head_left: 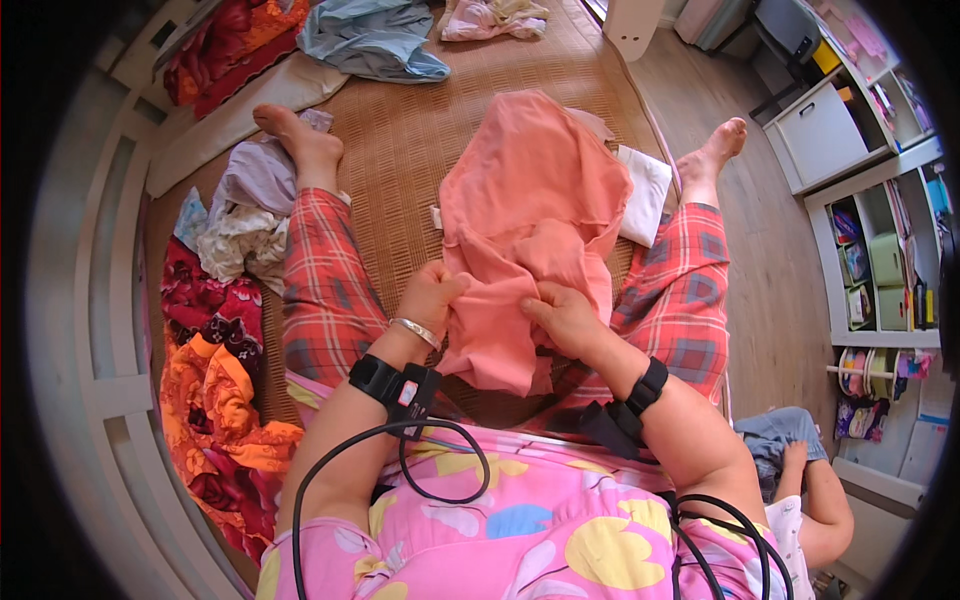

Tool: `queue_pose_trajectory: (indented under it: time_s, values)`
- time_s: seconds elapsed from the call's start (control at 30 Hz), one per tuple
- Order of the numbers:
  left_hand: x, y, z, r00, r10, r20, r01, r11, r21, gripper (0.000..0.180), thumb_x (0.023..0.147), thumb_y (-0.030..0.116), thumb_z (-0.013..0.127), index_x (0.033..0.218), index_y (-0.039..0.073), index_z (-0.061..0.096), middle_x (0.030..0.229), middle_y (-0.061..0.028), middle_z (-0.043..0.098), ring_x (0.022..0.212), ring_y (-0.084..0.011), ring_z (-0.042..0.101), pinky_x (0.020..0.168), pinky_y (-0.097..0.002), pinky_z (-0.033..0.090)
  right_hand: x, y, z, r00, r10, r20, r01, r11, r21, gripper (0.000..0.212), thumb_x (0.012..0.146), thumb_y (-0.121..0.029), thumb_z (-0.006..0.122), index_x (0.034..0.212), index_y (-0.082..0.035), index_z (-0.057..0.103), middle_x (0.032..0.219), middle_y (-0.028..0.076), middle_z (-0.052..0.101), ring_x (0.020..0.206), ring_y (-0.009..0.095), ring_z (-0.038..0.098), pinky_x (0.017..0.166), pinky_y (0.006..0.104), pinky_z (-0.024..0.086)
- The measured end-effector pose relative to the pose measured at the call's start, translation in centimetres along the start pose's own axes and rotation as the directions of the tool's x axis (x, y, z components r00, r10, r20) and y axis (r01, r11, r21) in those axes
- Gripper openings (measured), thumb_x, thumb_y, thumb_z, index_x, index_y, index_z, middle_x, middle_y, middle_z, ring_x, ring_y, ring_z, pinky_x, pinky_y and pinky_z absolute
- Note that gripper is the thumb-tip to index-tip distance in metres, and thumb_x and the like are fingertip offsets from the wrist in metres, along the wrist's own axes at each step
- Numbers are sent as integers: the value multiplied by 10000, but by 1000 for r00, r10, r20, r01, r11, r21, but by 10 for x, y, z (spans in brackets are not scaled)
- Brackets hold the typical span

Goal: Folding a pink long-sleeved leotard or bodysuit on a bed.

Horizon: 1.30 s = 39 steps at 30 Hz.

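Fingers [458, 286] on both hands are pinched in on a salmon-pink garment [545, 190], thumbs pressing on top of the cloth, left hand [428, 300] and right hand [562, 318] just a little way apart with fabric bunched between them.

Ok, biggest stuff first. Woven tan mat [390, 130] covers the whole middle, and off to the right you've got a wood floor [770, 290] and white shelving [890, 160] crammed with small bits. Person's sitting on the mat, legs spread, red plaid trousers [330, 270], bare feet, pink patterned top [560, 545]. Somebody else's bent arm [825, 510] shows at lower right, next to some blue denim [780, 445].

Orange and red floral fabric [215, 390] is heaped along the left side. The salmon-pink garment lies on the mat between the legs, wide end pointing away, near end up in the hands close to the lap. Blue-grey cloth [370, 40] sits crumpled at the far end, a pale lilac one [255, 180] is by the left foot, and a white cloth [645, 190] pokes out along the garment's right edge.

Smallest: black straps [650, 388] on both forearms, cables trailing nearby, plus a silver bangle [418, 331] on the left wrist.
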<state>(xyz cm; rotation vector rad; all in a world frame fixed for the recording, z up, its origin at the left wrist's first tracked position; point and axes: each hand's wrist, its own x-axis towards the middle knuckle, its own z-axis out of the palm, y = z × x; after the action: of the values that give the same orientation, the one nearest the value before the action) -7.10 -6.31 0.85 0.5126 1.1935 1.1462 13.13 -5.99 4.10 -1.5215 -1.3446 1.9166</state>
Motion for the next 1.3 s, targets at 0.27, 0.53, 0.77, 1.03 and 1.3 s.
queue_pose_trajectory:
  time_s: [0.27,0.53,0.77,1.03,1.3]
  values:
    - [-12,4,9,941,283,184,-337,774,537,164,687,42,618,717,60,458,635,6,458,544,-84,437,484,-224,378,14,-9,5,995,-50,-82,32,979,-203,289,803,-307,576,846,-21,580,659,24,526,615,112,494,538,280,397]
    - [-2,8,5,849,-517,108,526,845,-92,209,852,163,492,966,-5,541,887,-119,594,761,-188,602,648,-287,507,13,-6,24,878,-455,-149,457,889,-28,193,844,-175,556,772,-1,514,634,15,414,606,85,385,539,249,362]
    - [9,-3,4,949,-281,143,267,958,108,263,881,205,472,965,-24,570,910,-134,620,777,-216,627,685,-307,525,12,-8,26,843,-504,-190,514,858,5,255,789,-181,641,725,-2,470,633,22,378,621,81,347,531,254,351]
    - [1,15,18,908,-320,270,356,930,-93,285,895,215,450,994,-26,565,916,-123,620,813,-202,622,716,-314,519,9,-16,23,851,-464,-246,473,881,-25,228,795,-207,639,777,-1,542,646,10,485,616,68,406,534,248,380]
    - [17,11,20,996,91,-2,-89,974,208,329,891,286,478,832,-20,585,720,-48,583,634,-99,524,566,-263,442,1,-20,23,986,-166,-4,151,882,447,327,860,-318,556,865,4,615,686,52,586,628,77,523,557,241,424]
